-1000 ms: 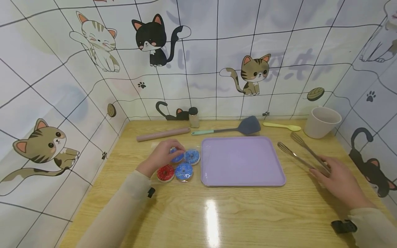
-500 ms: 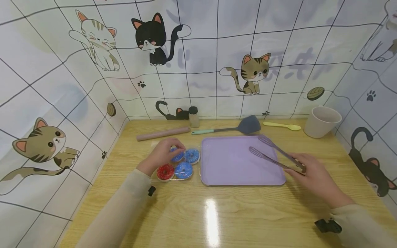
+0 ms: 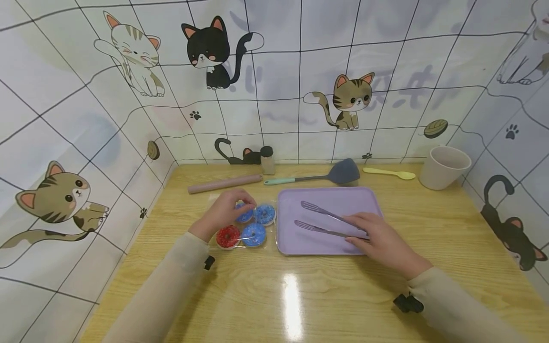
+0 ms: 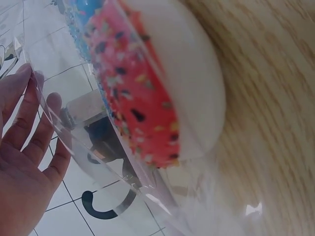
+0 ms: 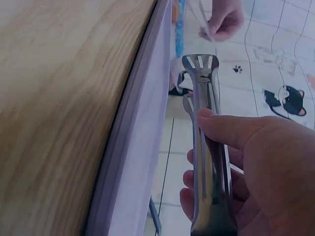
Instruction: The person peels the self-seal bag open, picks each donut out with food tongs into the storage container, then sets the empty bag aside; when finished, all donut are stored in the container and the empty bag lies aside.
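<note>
Over the toy donuts on the left, my left hand [image 3: 225,209] pinches the edge of a clear plastic cover [image 4: 59,130], its fingers spread along it in the left wrist view. Beneath lie a red sprinkled donut [image 3: 228,237] and several blue donuts [image 3: 254,235]; one is partly hidden by the hand. My right hand [image 3: 383,240] grips metal tongs [image 5: 204,93] with slotted tips, thumb on one side and fingers curled on the other. The tongs' arms are spread and point left above the lilac tray [image 3: 285,247].
Behind the tray lie a rolling pin [image 3: 225,184], a spatula [image 3: 343,171] and a yellow spoon [image 3: 390,173]. A black-capped jar [image 3: 268,161] stands by the wall, and a pale cup [image 3: 445,167] at the back right. Cat-patterned walls close in the back and sides.
My right hand has carried the tongs leftward from the table's right side to above the tray. My left hand has stayed at the plastic cover over the donuts.
</note>
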{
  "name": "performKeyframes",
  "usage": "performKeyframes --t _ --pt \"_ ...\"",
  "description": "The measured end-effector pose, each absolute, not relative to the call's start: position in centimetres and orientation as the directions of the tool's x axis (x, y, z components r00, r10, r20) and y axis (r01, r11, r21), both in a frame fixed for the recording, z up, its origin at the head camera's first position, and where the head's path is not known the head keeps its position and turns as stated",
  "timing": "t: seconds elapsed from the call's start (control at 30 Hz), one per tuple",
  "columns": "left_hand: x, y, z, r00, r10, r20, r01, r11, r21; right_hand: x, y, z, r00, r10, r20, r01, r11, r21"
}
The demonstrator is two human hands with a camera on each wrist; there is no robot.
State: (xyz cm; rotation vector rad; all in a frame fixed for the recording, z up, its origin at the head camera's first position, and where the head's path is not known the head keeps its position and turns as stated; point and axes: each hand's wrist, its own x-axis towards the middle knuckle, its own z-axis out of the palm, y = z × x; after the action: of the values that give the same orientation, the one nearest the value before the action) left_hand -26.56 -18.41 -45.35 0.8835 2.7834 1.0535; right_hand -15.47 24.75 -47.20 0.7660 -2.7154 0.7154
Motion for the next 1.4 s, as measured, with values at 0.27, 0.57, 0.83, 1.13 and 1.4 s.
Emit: performKeyframes --t 0.27,0.57,0.83,1.13,1.4 --pt "-26.5 -18.5 -45.3 -0.832 0.521 0.192 0.52 0.611 0.597 -16.9 21.1 -46.6 -0.801 -0.508 0.317 -0.597 0.72 -0.354" --pt "-26.3 -18.0 -44.9 -0.83 0.523 0.194 0.522 0.608 0.598 -17.1 20.1 -44.5 -0.808 -0.487 0.332 -0.586 0.723 -0.367" --pt "-26.4 -18.6 -45.2 -0.842 0.504 0.192 0.503 0.605 0.617 -17.9 19.8 -44.1 -0.81 -0.521 0.27 -0.587 0.721 -0.369" --pt "-26.3 -18.5 -45.4 -0.85 0.487 0.198 0.495 0.613 0.616 -18.2 19.8 -45.1 -0.804 -0.533 0.264 -0.595 0.737 -0.321" --pt "-26.3 -18.5 -45.6 -0.827 0.512 0.231 0.53 0.576 0.622 -18.9 18.3 -45.8 -0.818 -0.525 0.234 -0.574 0.752 -0.324"
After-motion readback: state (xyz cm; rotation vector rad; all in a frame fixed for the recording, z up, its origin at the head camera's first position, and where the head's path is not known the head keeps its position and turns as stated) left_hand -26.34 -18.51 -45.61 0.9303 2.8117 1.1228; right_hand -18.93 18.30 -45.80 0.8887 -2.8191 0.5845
